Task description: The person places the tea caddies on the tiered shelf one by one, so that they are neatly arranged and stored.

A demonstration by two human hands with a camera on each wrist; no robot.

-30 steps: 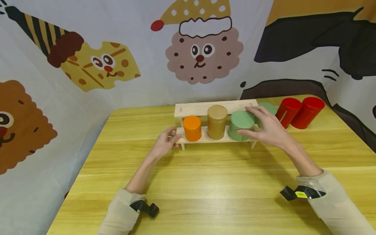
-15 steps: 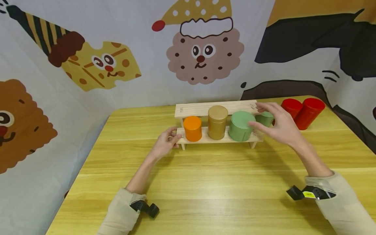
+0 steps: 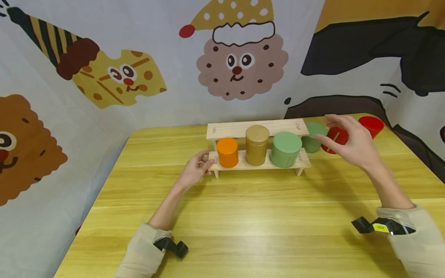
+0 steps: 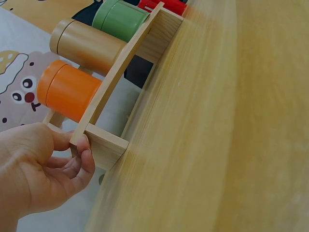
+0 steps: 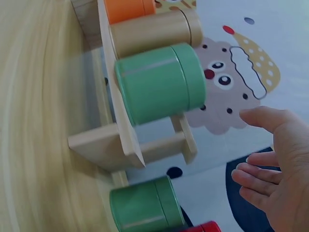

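Observation:
A two-tier wooden rack (image 3: 226,130) stands near the back of the table. On its lower board, from left to right, are an orange tin (image 3: 227,153), a gold tin (image 3: 257,148) and a wide green tin (image 3: 286,151). My left hand (image 4: 43,169) pinches the left end of the lower board between thumb and fingers. Raised to the right of the rack, my right hand (image 3: 354,144) holds nothing, its thumb and fingers spread apart. Beyond it are another green tin (image 3: 311,142) and a red tin (image 3: 338,135) that the hand partly covers.
A second red tin (image 3: 372,125) stands at the back right, also partly hidden by the right hand. Behind the wooden table (image 3: 222,216) hangs a white cloth (image 3: 170,77) printed with cartoon biscuits and cheese.
My right hand has left the wide green tin on the rack and moved right, toward the red tins. My left hand stays on the rack's end.

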